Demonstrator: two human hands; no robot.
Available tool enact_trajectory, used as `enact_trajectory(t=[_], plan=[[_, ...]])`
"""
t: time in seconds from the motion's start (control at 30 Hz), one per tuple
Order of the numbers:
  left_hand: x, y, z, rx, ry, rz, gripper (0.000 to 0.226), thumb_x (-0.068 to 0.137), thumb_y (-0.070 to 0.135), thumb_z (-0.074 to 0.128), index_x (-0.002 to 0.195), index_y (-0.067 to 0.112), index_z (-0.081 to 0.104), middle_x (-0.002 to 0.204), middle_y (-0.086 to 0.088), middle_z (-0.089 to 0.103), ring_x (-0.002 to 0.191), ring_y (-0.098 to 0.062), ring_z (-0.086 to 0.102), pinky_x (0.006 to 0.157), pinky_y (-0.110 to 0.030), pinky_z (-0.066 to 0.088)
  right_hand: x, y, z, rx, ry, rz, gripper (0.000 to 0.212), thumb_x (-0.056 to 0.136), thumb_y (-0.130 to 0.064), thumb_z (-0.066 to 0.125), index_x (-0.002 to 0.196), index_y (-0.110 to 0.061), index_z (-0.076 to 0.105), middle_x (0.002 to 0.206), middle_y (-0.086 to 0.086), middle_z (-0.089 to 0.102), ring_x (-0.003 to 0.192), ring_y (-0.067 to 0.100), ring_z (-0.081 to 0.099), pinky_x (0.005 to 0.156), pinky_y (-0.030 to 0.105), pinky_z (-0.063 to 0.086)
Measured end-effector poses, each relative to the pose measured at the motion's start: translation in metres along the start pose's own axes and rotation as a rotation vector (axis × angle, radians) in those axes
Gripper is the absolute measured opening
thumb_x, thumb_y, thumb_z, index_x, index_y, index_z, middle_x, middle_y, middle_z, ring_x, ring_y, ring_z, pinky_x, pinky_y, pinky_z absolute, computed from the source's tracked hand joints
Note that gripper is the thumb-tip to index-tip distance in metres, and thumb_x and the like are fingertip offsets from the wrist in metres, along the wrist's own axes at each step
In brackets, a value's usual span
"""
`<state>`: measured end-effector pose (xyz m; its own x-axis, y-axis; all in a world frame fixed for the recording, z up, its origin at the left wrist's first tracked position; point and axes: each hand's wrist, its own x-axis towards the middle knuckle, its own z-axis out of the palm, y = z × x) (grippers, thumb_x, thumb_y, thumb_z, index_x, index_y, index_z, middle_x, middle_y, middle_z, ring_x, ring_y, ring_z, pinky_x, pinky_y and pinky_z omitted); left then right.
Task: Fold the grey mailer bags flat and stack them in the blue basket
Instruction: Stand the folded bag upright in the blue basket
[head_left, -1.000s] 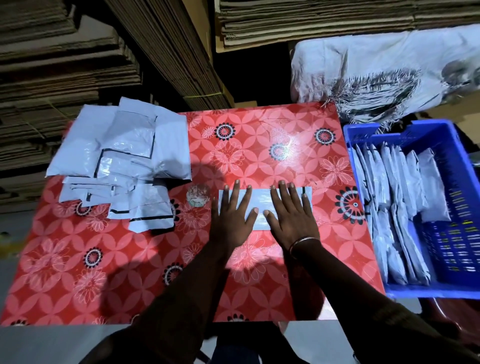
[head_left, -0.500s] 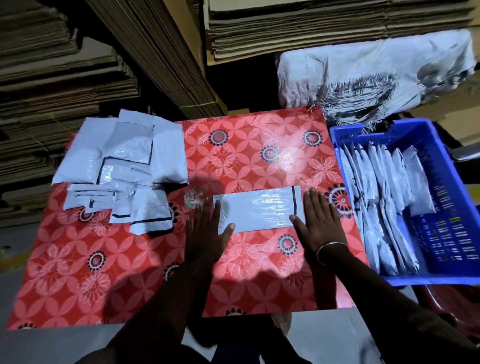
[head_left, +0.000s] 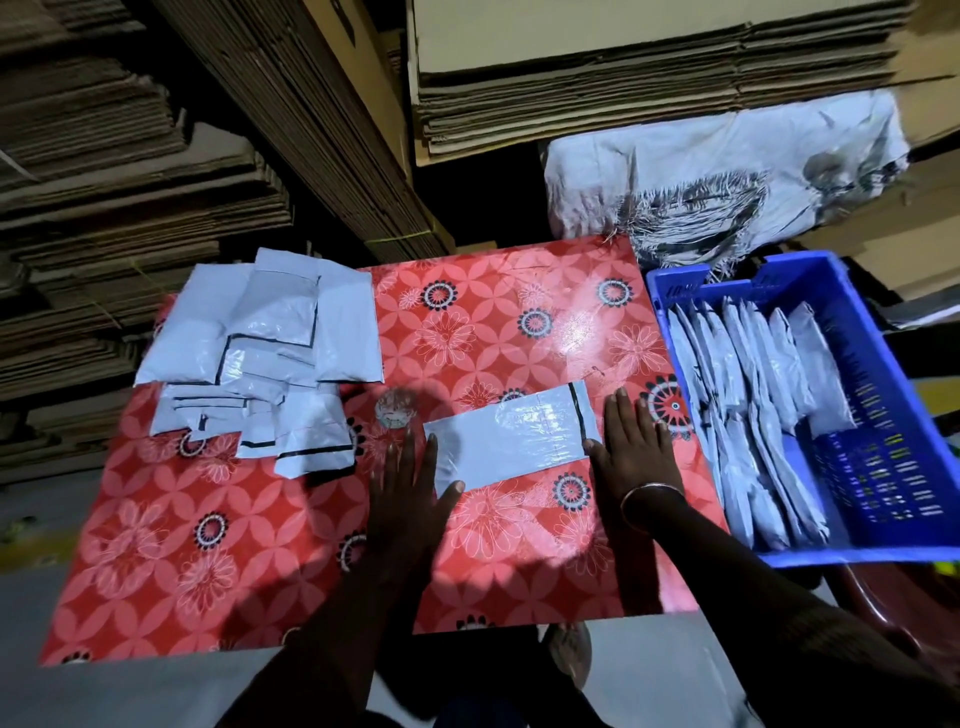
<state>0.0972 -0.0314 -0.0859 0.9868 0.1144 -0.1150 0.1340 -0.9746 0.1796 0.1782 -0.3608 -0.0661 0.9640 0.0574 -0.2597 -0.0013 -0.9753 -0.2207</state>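
Note:
A folded grey mailer bag (head_left: 511, 434) lies flat as a long strip on the red flowered table (head_left: 519, 322), a black stripe near its right end. My left hand (head_left: 410, 488) lies flat with straight fingers at the strip's left end, thumb on its near edge. My right hand (head_left: 636, 447) lies flat at the strip's right end, thumb touching the corner. A loose pile of unfolded grey mailer bags (head_left: 260, 353) covers the table's far left. The blue basket (head_left: 883, 415) stands right of the table with several folded bags (head_left: 748, 415) packed on edge in its left half.
Tall stacks of flattened cardboard (head_left: 130, 171) rise behind and left of the table. A white printed sack (head_left: 717, 171) lies behind the basket. A foot in a sandal (head_left: 569, 649) shows below the table's near edge.
Both hands slid apart from the middle of the folded bag out to its two ends. The strip now lies uncovered between them.

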Motion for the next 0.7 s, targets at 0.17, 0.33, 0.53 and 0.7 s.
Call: enact_trajectory(t=[0.17,0.33,0.53,0.7], plan=[[-0.012,0.002,-0.002,-0.012,0.009,-0.023,0.078,0.096,0.073,0.021,0.163,0.034,0.013,0.172,0.000,0.006,0.156,-0.031,0.018,0.122,-0.057,0.021,-0.006,-0.001,0.001,0.040,-0.005,0.022,0.072,0.104,-0.057,0.023,0.162,-0.023,-0.004,0.169,-0.005,-0.012,0.156,0.020,-0.010,0.125,0.048,0.001],[-0.014,0.002,-0.005,-0.025,-0.028,-0.043,0.080,0.093,0.073,0.019,0.163,0.036,0.012,0.172,0.002,0.000,0.157,-0.031,0.012,0.121,-0.059,0.018,-0.009,-0.001,0.002,0.071,-0.006,0.021,0.070,0.106,-0.050,0.028,0.162,-0.023,-0.004,0.169,-0.005,-0.012,0.156,0.020,-0.011,0.125,0.051,0.001],[-0.022,0.009,-0.015,-0.054,-0.099,-0.090,0.084,0.087,0.072,0.013,0.163,0.037,0.006,0.172,0.003,-0.004,0.159,-0.028,0.003,0.123,-0.056,0.011,-0.017,0.002,0.001,0.081,0.028,-0.005,0.065,0.107,-0.040,0.032,0.162,-0.021,0.003,0.170,-0.004,-0.006,0.156,0.019,-0.009,0.124,0.052,0.006],[-0.027,0.012,-0.019,-0.272,-0.119,-0.150,0.085,0.085,0.044,0.057,0.162,0.031,0.023,0.171,0.003,0.011,0.157,-0.025,0.013,0.123,-0.054,0.023,-0.037,0.003,-0.005,0.300,0.135,-0.052,0.049,0.104,-0.025,0.044,0.151,-0.012,0.042,0.160,0.012,0.036,0.147,0.032,0.035,0.115,0.050,0.033]])
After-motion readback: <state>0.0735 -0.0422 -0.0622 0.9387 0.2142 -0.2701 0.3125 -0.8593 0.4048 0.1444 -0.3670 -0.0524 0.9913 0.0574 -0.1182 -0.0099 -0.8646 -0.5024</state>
